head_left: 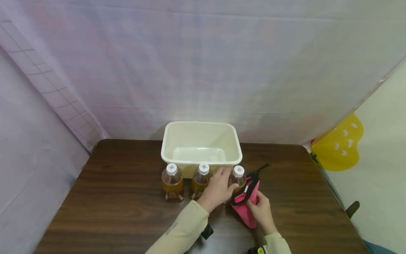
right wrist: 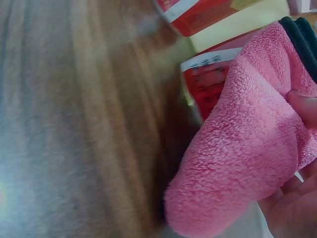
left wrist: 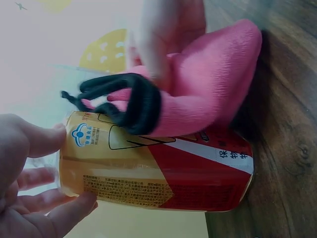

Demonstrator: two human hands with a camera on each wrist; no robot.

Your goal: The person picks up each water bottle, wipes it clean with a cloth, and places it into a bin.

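Note:
My left hand [head_left: 218, 188] holds the rightmost of three drink bottles [head_left: 238, 179] near its shoulder. In the left wrist view, thumb and fingers are curled round the upper part of this bottle [left wrist: 203, 173], which has a gold and red label and stands on the table. My right hand [head_left: 262, 213] grips a fluffy pink cloth [head_left: 248, 215] with black edging, the thumb on its outside. The cloth bunches in a pouch-like shape against the bottle's right side, and a thin black loop sticks out at its top. The right fingers are partly hidden behind the cloth [right wrist: 233, 153].
Two similar white-capped bottles, one at the left [head_left: 172, 186] and one in the middle [head_left: 199, 185], stand in a row with the held one. Just behind them is a cream plastic bin [head_left: 203, 162]. The brown wooden table [head_left: 120, 197] ends at a curtain behind.

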